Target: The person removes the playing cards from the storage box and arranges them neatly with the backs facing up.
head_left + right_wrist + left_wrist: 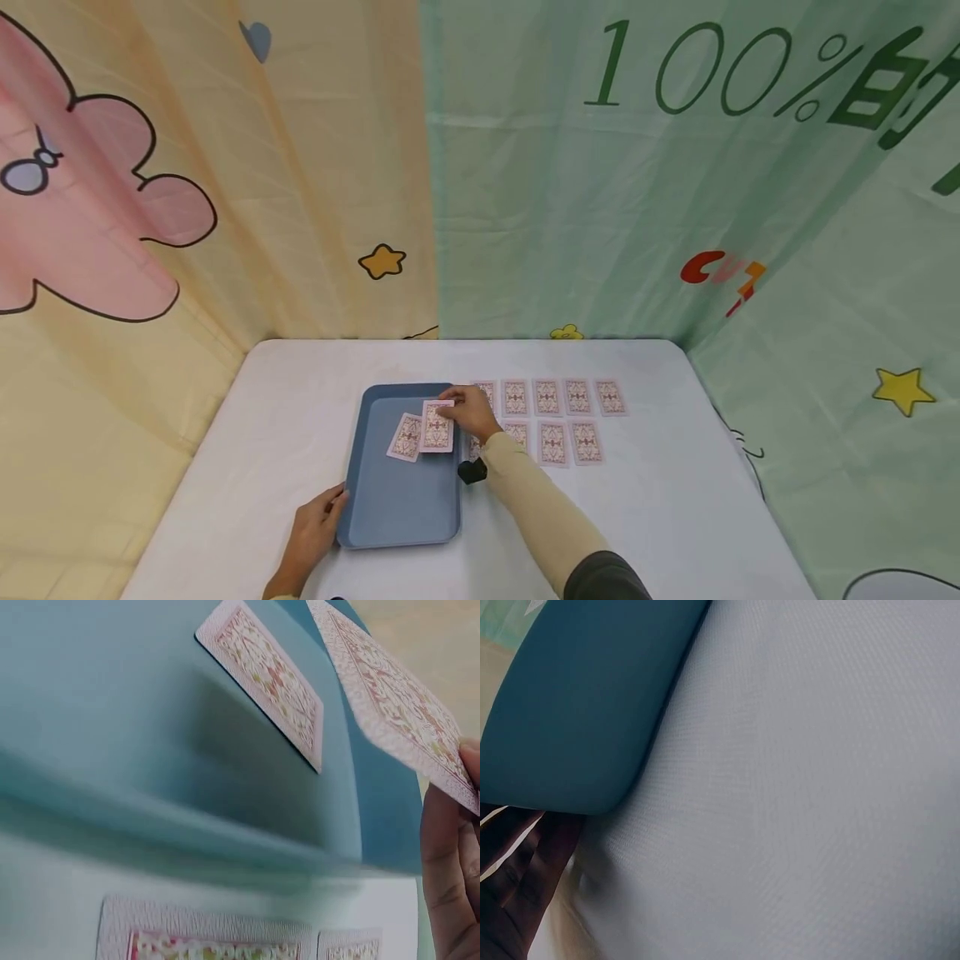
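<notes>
A playing card (437,427), its patterned back facing up, is pinched between the thumb and fingers of my right hand (471,410) above the tray. In the right wrist view that held card (397,701) is tilted and raised off the blue tray (397,512). Another card (406,437) lies at a slant on the tray, just left of the held one. My left hand (315,527) rests against the tray's left edge near the front corner. Its fingers (551,840) look fairly straight there in the left wrist view.
Two rows of face-down cards (547,397) lie on the white table (637,525) right of the tray; my right hand and forearm hide some. A small black object (472,472) shows by the right wrist. Printed curtains (525,208) stand behind and beside the table.
</notes>
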